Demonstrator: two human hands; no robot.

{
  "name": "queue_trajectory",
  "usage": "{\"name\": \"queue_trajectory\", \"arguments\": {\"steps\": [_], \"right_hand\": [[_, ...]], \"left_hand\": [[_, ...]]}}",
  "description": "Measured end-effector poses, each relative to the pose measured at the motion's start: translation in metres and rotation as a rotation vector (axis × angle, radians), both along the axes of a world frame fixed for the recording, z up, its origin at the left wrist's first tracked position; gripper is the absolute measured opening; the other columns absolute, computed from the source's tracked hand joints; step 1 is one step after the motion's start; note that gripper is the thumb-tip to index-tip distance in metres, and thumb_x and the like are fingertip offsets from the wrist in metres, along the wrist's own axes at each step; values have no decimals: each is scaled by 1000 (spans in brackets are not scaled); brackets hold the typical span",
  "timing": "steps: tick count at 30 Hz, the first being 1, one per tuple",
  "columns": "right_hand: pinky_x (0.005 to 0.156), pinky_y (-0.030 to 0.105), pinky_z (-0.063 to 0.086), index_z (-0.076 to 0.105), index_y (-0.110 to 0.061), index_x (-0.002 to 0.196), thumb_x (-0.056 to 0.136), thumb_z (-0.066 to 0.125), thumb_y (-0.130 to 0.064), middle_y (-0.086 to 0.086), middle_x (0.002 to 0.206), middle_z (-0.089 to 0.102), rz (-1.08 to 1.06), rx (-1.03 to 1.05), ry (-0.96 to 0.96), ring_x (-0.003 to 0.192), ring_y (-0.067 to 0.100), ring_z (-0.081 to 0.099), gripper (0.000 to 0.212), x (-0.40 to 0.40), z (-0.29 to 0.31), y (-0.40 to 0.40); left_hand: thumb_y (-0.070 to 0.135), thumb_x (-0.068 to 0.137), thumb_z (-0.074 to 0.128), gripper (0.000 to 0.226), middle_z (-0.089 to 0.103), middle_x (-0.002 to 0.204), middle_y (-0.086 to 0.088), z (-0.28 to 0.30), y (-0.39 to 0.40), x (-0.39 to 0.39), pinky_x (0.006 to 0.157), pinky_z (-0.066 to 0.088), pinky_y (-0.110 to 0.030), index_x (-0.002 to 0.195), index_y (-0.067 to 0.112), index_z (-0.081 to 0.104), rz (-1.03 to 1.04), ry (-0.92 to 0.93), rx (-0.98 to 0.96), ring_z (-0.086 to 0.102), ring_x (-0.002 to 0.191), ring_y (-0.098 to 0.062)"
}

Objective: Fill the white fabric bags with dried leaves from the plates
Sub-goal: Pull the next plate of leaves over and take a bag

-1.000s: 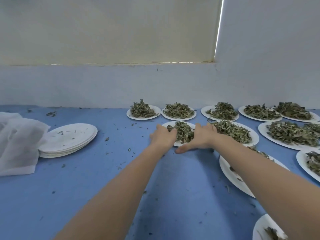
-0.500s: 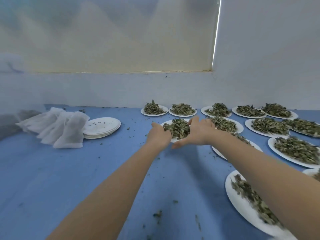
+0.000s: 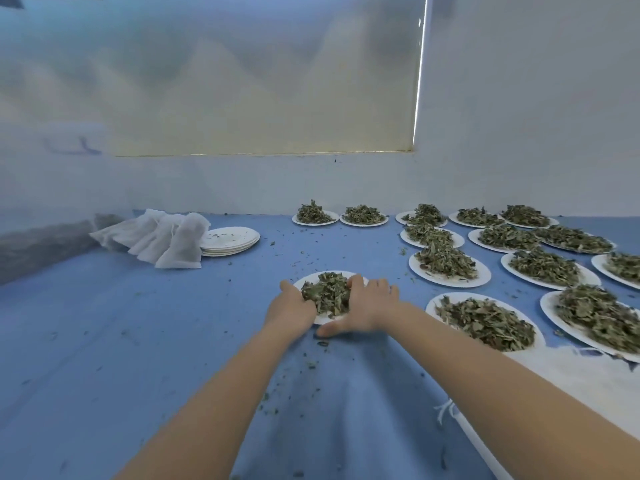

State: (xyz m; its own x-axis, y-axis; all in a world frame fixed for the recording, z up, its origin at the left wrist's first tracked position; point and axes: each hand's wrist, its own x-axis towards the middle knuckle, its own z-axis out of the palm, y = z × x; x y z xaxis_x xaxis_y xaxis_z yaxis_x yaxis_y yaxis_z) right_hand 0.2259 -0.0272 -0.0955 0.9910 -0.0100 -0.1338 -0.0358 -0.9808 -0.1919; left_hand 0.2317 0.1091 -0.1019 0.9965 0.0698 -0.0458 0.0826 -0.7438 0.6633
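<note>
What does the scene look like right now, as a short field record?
left hand: on left edge of plate, fingers against leaves
right hand: on right side of the same plate, fingers spread
plate in hands: white, holds a leaf pile
fabric bags: far left, untouched
empty plates: stacked beside bags
other full plates: right side

— What does the person wear on the arms?

— Nothing that shows. Both forearms are bare from the lower edge of the view up to the wrists, with no sleeve in sight.

— And the hands?

— The left hand (image 3: 290, 306) and the right hand (image 3: 367, 305) are bare too: no gloves. I can't make out any ring, watch or band.
</note>
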Motion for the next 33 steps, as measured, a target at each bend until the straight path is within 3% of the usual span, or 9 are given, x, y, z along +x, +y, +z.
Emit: {"name": "queue_trajectory", "arguments": {"steps": [4,10,13,17,23,27,33], "right_hand": [[113,54,6,-3,-16,149,63,52,-84,22,151,12,25,-51,-57,141,38,6,123,-11,-4,5],[113,51,5,2,-16,149,81,59,-56,18,149,18,131,-24,-227,141,33,9,98,-43,18,-9],[113,50,9,10,-16,147,85,57,-48,15,146,26,142,-86,-329,139,31,16,84,-70,34,-34],[110,46,18,24,-14,143,86,53,-47,12,142,34,110,-192,-321,135,30,26,72,-114,50,-75],[84,37,35,61,-20,111,76,56,-62,2,106,52,157,-331,-248,107,23,48,54,-175,60,-129],[92,34,30,58,-27,117,74,59,-65,-1,118,48,172,-296,-227,116,20,38,57,-201,48,-161],[100,33,23,46,-28,128,80,59,-59,-2,130,40,130,-389,-276,124,19,29,59,-208,27,-180]], "left_hand": [[17,91,42,52,45,129,-16,7,-10,-13,74,39,-31,137,5,21,-7,-8,10,49,111,-31],[12,91,44,50,34,143,-11,22,-44,-49,103,30,-35,139,10,32,-108,-339,41,32,131,-25],[6,87,42,45,45,132,-10,33,-69,-73,100,35,-36,132,13,42,-189,-428,-27,40,122,-25],[10,89,42,33,54,119,-9,45,-104,-110,89,44,-40,122,10,47,-330,-394,-91,51,107,-26],[21,90,46,20,59,105,-8,39,-147,-154,77,47,-38,104,9,50,-525,-320,-9,54,95,-25],[15,84,51,27,55,115,-5,21,-158,-160,88,44,-35,111,15,55,-603,-329,68,49,110,-24],[28,83,61,40,47,122,-1,-4,-166,-159,89,36,-31,121,25,49,-565,-387,199,35,117,-25]]}}
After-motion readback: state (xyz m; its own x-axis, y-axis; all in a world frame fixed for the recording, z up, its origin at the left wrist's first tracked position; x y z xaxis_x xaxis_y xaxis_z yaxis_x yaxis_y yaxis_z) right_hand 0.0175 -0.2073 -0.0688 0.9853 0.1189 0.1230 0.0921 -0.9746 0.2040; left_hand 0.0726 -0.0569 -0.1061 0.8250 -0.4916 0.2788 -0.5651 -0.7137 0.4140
